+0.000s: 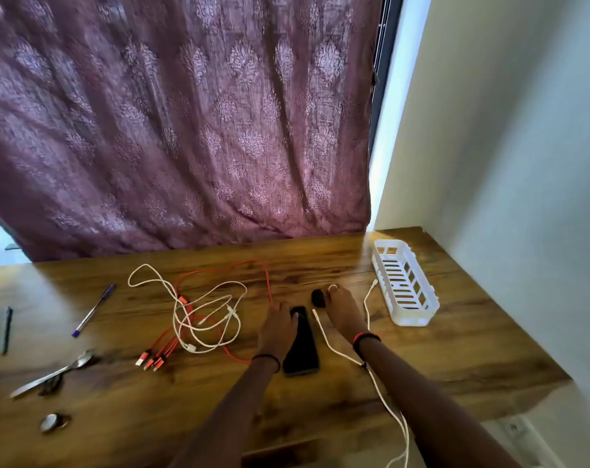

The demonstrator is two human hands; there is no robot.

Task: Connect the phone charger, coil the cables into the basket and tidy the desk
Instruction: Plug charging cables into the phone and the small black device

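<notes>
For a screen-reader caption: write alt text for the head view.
A person's left hand rests on a black phone on a wooden desk; the right hand touches a small black object. Tangled red and white cables lie left, a white basket right.

From here I can't see whether my left hand (pixel 277 327) actually presses the phone (pixel 302 349); its fingers cover the phone's top edge at 12 o'clock. My right hand (pixel 341 312) hides the near side of the small black object (pixel 318 297), too blurred to identify. The white cable (pixel 381 393) passes under my right wrist and runs off the bottom edge at 6 o'clock. At 9 o'clock the spoon (pixel 55 369) smears with something dark beneath it, and the desk (pixel 455 359) is cut off left.
</notes>
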